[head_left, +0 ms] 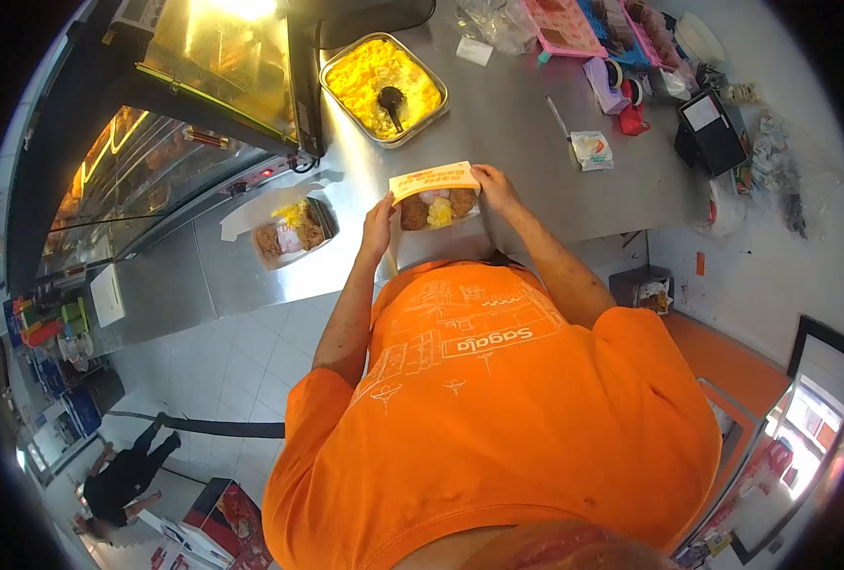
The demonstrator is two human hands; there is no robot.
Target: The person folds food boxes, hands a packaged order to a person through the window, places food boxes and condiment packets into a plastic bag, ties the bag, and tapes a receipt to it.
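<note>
My left hand (376, 226) grips the left side of a cardboard takeaway box (436, 179), and my right hand (496, 189) holds its right corner. The box's yellow printed lid is partly folded over. Inside show browned fried pieces (413, 215), a pale pinkish lump and some yellow food (440, 213). To the left on the counter, a second takeaway box (321, 215) stands open with similar food in it. Beyond my hands sits a metal pan (443, 104) of yellow food, with a black serving spoon (391, 100) resting in it.
A lit glass food cabinet (213, 71) stands at the left on the steel counter (508, 119). A pen (557, 116), a small white packet (591, 150), a pink basket (565, 27) and a black card-terminal-like device (710, 133) are at the right. Another person (123, 484) is far off at lower left.
</note>
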